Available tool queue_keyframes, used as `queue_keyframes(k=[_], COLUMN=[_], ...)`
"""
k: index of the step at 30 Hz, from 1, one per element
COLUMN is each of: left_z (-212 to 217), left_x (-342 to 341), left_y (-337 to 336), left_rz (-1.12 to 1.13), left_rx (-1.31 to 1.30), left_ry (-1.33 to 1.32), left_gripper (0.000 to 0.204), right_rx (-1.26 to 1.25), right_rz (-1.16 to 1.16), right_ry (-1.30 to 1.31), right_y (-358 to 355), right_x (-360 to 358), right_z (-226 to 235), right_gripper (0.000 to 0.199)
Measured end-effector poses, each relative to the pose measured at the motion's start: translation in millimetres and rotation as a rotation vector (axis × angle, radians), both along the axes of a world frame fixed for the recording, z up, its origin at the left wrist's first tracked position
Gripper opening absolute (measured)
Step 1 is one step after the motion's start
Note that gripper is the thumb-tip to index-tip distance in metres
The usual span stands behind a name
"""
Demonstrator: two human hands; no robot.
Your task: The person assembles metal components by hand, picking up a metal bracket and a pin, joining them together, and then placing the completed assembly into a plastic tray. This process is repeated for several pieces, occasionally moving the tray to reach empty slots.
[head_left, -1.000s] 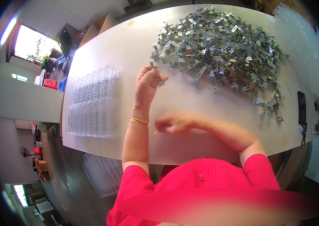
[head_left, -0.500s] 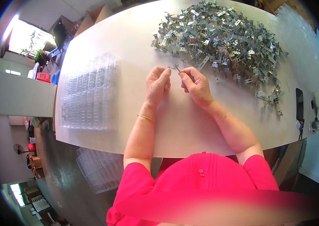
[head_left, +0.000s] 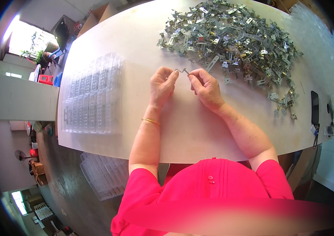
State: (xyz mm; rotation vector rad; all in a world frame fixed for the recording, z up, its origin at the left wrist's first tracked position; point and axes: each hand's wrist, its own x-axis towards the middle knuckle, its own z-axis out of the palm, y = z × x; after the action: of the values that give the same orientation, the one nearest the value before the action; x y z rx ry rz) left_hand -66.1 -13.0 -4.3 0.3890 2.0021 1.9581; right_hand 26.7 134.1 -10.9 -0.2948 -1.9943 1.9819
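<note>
A small bent metal bracket [head_left: 182, 70] is pinched between the fingertips of both hands over the white table [head_left: 198, 129]. My left hand [head_left: 162, 84] grips its left end and my right hand [head_left: 205, 85] grips its right end. The hands sit side by side, a little in front of a big heap of metal hinges and brackets [head_left: 234, 35] that covers the far right of the table. A thin gold bangle [head_left: 150, 121] circles my left wrist.
A clear plastic compartment tray [head_left: 90, 94] lies on the table's left part. Several more clear trays [head_left: 104, 175] lie on the floor below the table edge. A dark phone [head_left: 315, 107] rests near the right edge. Cardboard boxes [head_left: 96, 15] stand beyond the far left corner.
One second ago my left hand reached at the heap and the right hand lay near the front. Both hands then came together on one metal piece and have drawn slightly back from the heap.
</note>
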Motion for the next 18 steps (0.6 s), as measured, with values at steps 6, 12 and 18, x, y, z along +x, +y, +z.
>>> queue_keyframes(k=[6, 12, 18], left_z=[-14.3, -19.9, -23.9], left_x=[-5.7, -2.2, -0.6], left_y=[-3.2, -2.4, -4.9], left_rz=[-0.043, -0.111, -0.174], left_rx=[-0.099, -0.086, -0.074], left_ry=[0.245, 0.286, 0.384], left_gripper=[0.015, 0.012, 0.014], right_rx=[-0.005, -0.031, 0.317], right_rz=[0.000, 0.026, -0.137], right_ry=[0.027, -0.001, 0.167], right_y=[-4.6, -3.7, -3.8], right_x=[-0.9, -4.0, -3.2], right_z=[5.3, -3.0, -10.5], right_gripper=[0.017, 0.015, 0.005])
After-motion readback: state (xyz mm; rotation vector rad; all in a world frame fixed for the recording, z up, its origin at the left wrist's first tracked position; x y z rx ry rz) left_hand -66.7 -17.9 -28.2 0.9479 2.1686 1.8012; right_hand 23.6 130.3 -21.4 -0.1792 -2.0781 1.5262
